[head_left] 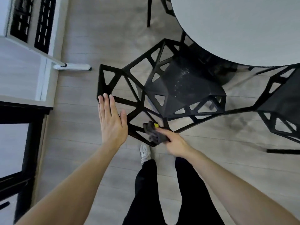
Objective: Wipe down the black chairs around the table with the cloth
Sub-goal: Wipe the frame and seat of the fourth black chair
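A black chair (181, 85) with an open triangular lattice frame stands in front of me, its seat dusted with pale specks. My left hand (112, 120) lies flat with straight fingers against the top left corner of the chair's backrest. My right hand (175, 142) grips a bunched dark grey cloth (154, 132) with a small yellow tag, pressed on the lower right edge of the backrest. A second black chair (282, 108) stands at the right, partly cut off. The leg of a third chair (149, 12) shows at the top.
A round white table (235, 30) fills the upper right, its edge over the chair's seat. A white shelf unit (32, 38) with black bins stands at the left, a black-framed cabinet (24, 127) below it. My legs and a white shoe (145, 153) are on the pale wood floor.
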The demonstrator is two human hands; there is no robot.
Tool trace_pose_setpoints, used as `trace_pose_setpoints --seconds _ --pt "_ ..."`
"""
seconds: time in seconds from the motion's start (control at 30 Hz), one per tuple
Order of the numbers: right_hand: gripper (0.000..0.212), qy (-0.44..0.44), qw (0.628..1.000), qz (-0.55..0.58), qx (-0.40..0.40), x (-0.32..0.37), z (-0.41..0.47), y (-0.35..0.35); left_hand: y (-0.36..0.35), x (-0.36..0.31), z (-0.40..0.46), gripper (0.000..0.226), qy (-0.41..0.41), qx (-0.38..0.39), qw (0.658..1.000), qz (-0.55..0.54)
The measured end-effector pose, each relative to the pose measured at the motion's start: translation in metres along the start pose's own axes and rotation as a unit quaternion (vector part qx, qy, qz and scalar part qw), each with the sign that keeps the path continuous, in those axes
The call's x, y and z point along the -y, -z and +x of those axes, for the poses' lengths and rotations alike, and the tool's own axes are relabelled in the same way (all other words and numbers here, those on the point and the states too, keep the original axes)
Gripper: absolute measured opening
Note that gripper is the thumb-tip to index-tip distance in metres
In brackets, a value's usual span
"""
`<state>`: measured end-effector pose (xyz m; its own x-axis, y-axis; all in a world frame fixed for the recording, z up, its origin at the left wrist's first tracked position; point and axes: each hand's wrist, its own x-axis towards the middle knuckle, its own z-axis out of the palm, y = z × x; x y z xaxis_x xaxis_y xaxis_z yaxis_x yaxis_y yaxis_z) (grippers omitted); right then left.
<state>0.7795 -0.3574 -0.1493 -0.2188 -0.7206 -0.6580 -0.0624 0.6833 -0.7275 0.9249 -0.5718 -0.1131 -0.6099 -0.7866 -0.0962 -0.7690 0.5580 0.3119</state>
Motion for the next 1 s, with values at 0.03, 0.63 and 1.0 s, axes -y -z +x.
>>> trace_pose_setpoints --seconds 0.03,0.63,1.0 --pt "0.063 -0.036 0.999 0.007 -0.005 -0.016 -0.005 0.007 -0.002 -0.001 0.0 0.066 -0.002 -0.012 1.0 -0.002" --pt "0.066 0.152 0.985 0.079 0.022 0.048 -0.017 -0.042 -0.009 0.011 0.029 0.059 0.128 -0.156 0.972 -0.122" --pt "0.048 0.144 0.976 0.143 -0.073 0.112 0.083 -0.021 0.015 0.036 0.063 0.057 0.284 -0.176 0.898 -0.286"
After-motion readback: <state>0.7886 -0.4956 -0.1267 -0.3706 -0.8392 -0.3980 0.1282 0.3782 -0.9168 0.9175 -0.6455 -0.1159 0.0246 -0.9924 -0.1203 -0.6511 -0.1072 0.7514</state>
